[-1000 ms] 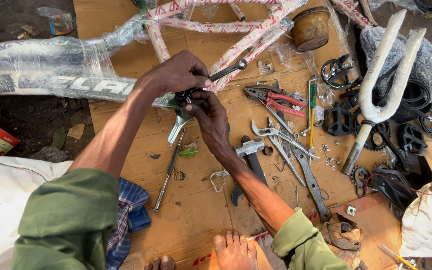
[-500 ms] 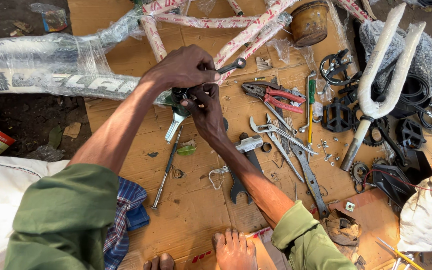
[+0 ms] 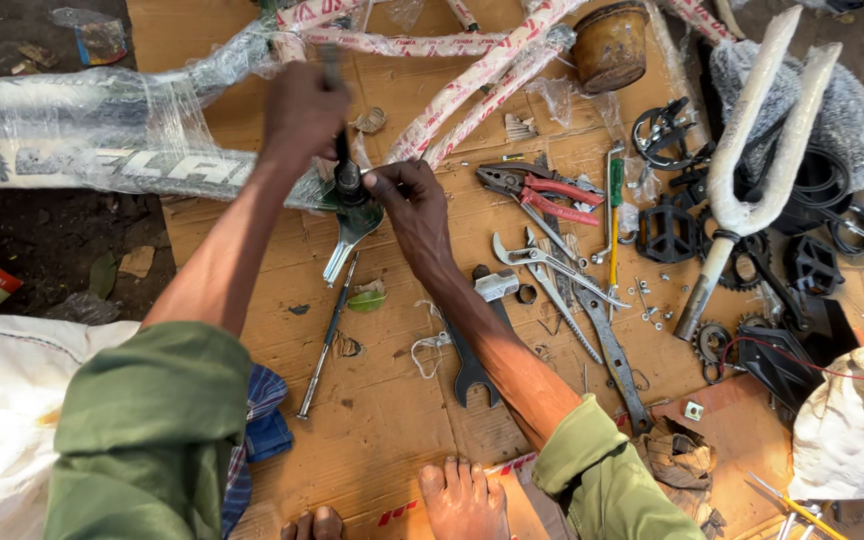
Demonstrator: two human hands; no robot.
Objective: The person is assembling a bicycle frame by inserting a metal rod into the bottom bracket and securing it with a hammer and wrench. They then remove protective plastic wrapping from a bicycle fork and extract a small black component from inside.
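A plastic-wrapped bicycle frame (image 3: pixel 102 150) lies across the cardboard sheet (image 3: pixel 392 420). My left hand (image 3: pixel 302 115) is closed around a dark metal tool (image 3: pixel 331 60), which is blurred and points up above the frame's lower joint. My right hand (image 3: pixel 410 205) pinches a dark round fitting (image 3: pixel 349 182) at that joint with thumb and fingers. A flat silver wrench (image 3: pixel 352 235) lies just below the fitting, touching the frame. What kind of tool the left hand holds is too blurred to tell.
Right of my hands lie red-handled pliers (image 3: pixel 547 190), several spanners (image 3: pixel 552 275), a hammer (image 3: pixel 492 290), a green screwdriver (image 3: pixel 614 200) and a long rod (image 3: pixel 327 340). A white fork (image 3: pixel 752 170), black pedals (image 3: pixel 667 232), sprockets and a rusty tin (image 3: pixel 607 45) crowd the far right. My bare foot (image 3: pixel 462 500) rests near the front edge.
My left hand has lifted off the joint and swung the tool upward. My right hand has stayed on the dark fitting.
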